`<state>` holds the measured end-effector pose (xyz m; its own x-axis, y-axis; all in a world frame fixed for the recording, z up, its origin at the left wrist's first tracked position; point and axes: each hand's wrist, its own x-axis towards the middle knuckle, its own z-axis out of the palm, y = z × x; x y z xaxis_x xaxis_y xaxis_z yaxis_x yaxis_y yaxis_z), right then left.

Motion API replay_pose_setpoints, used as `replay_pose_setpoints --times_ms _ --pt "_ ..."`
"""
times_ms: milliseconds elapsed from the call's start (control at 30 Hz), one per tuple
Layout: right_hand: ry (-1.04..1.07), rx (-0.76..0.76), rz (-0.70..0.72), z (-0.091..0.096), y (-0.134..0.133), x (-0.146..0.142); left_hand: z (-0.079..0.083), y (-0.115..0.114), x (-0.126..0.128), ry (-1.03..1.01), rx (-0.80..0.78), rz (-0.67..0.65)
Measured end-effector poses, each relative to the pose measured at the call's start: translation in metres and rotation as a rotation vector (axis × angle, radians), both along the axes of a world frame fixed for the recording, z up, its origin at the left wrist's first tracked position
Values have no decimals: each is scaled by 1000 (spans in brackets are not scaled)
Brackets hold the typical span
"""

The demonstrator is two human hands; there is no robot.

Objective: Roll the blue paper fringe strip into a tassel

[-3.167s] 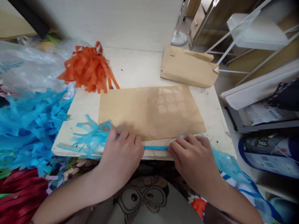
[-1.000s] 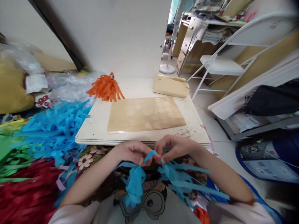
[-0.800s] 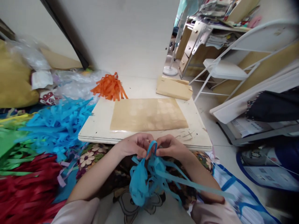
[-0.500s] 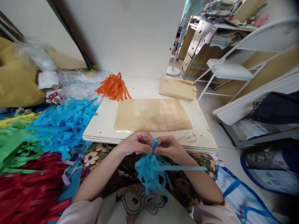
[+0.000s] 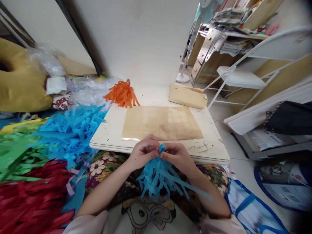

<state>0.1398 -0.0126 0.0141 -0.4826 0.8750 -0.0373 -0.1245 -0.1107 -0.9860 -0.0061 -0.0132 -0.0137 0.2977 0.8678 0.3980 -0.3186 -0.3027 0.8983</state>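
A blue paper tassel (image 5: 157,178) hangs over my lap, its fringe strips fanned downward and one long strip trailing right. Its small looped top sticks up between my fingertips. My left hand (image 5: 145,152) pinches the tassel's top from the left side. From the right, my right hand (image 5: 177,155) pinches the same spot, thumb and forefinger together. Both hands are just in front of the low white table (image 5: 109,130). On it lies a flat tan sheet (image 5: 162,123) with a glossy surface. Behind the sheet's left corner sits an orange paper tassel (image 5: 122,94).
A tan folded paper packet (image 5: 187,95) lies at the table's back right. Piles of blue fringe (image 5: 70,130), green fringe (image 5: 21,156) and red fringe (image 5: 36,195) cover the left side. A white folding chair (image 5: 241,78) stands at the right.
The tassel's strips have swung and spread; the long strip now droops lower at the right. Both hands keep their pinch at the top. The view has shifted slightly.
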Motion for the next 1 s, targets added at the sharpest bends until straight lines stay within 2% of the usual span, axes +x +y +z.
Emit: replay_pose_setpoints --times_ms 233,367,467,533,700,767,867,1000 --pt "-7 27 73 -7 1 0 -7 -4 0 15 -30 -13" --pt "-79 45 30 -7 -1 -3 -6 -6 1 50 13 15" --pt "-180 121 -19 -5 -3 -1 -2 -9 -2 157 67 118" --pt "-297 228 -7 -1 -3 2 1 -11 -5 245 78 129" --pt "-773 586 107 17 -9 10 7 -11 -14 311 -26 -144" --pt "-968 696 158 25 -13 12 9 -11 -15 370 -37 -206" --pt "-1169 755 234 32 -20 14 12 -11 -16 572 -20 -260" --pt "-1286 752 306 30 -30 20 16 -14 -13 769 64 -307"
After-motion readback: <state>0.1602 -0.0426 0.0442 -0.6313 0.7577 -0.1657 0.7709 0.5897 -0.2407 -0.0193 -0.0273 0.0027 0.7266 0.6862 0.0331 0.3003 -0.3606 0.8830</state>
